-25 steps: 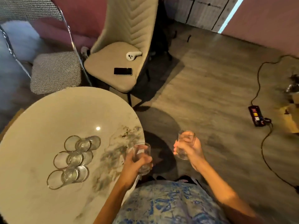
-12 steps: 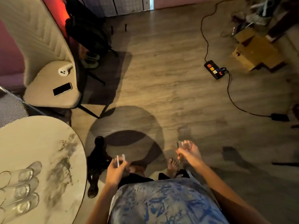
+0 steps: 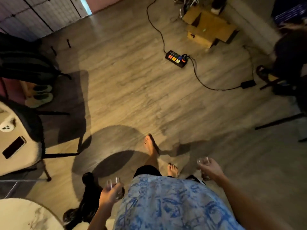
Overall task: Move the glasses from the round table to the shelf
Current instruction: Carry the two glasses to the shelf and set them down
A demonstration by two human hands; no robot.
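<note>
My left hand [image 3: 110, 195] grips a small clear glass [image 3: 113, 182] upright, low at the left of my body. A second clear glass [image 3: 203, 161] is held upright in my right hand [image 3: 211, 169], out to the right over the wooden floor. Only a slice of the round marble table [image 3: 25, 213] shows at the bottom left corner; the glasses lying on it are out of view. No shelf is in view. My bare feet stand on the floor between my hands.
A beige chair [image 3: 18, 146] with a phone [image 3: 14, 147] on its seat stands at the left. A power strip [image 3: 177, 58] with a black cable lies on the floor ahead. Cardboard boxes [image 3: 209, 29] sit top right, another person [image 3: 290, 52] at the far right.
I have turned right, away from the table, which has slid almost out of view. Both hands still carry their glasses and have spread further apart; one foot has stepped forward.
</note>
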